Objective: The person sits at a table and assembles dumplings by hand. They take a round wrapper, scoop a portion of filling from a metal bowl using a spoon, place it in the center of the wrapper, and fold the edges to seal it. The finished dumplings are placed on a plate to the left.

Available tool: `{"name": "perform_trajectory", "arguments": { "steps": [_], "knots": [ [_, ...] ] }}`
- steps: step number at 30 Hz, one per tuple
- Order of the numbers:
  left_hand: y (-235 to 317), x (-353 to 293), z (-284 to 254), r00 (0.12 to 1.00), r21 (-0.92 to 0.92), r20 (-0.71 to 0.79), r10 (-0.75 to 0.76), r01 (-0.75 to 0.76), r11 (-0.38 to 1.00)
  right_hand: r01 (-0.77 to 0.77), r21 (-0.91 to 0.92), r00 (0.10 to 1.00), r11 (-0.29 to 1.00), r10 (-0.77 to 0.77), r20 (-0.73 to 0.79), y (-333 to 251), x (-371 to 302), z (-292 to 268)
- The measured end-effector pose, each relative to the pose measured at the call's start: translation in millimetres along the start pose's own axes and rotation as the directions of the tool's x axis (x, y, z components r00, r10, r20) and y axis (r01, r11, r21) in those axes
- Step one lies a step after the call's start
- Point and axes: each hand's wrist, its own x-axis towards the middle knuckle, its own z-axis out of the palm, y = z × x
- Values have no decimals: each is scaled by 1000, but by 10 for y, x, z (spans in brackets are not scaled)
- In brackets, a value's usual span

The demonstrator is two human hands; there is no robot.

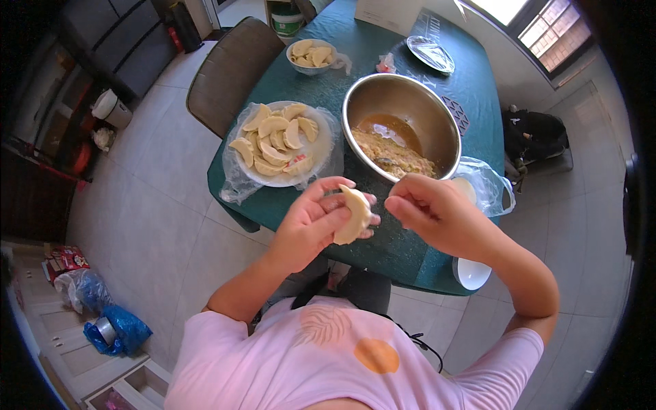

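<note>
My left hand [311,222] holds a half-moon dumpling [354,217] upright between thumb and fingers, its pleated edge toward the right. Just to the right, apart from the dumpling, my right hand [432,210] is closed with the fingers curled in, and nothing shows in it. Beyond my hands stands a large steel bowl [437,116] with a mound of minced filling [393,152] and brownish liquid. A white plate [316,147] on a clear plastic bag carries several shaped dumplings [275,124]. Farther back, more dumplings [311,52] fill a white bowl [311,70].
A dark green cloth covers the table [301,208]. By my right forearm lie a clear plastic bag [488,188] and, at the table's edge, a small white bowl [471,273]. A film-covered plate [430,55] sits at the far right. A brown chair [232,75] stands against the left side.
</note>
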Motion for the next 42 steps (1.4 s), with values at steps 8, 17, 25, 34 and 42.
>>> {"name": "perform_trajectory", "arguments": {
  "steps": [8,17,25,34,42],
  "knots": [
    [87,-35,-373,987,-350,-102,126,-154,924,178,92,983,980,-174,-50,-50,405,371],
    [180,-33,-562,967,-335,-202,157,-219,916,275,-245,949,930,-303,-85,-188,722,521],
    [121,-96,-546,936,-181,-167,310,-338,924,418,-632,855,652,-518,31,-212,868,589],
    [175,-34,-506,922,-308,-181,343,-384,870,410,-534,892,739,-446,68,-338,693,505],
    [180,-52,-524,918,-374,-119,377,-393,840,428,-531,868,731,-496,16,-263,697,545]
  ]
}}
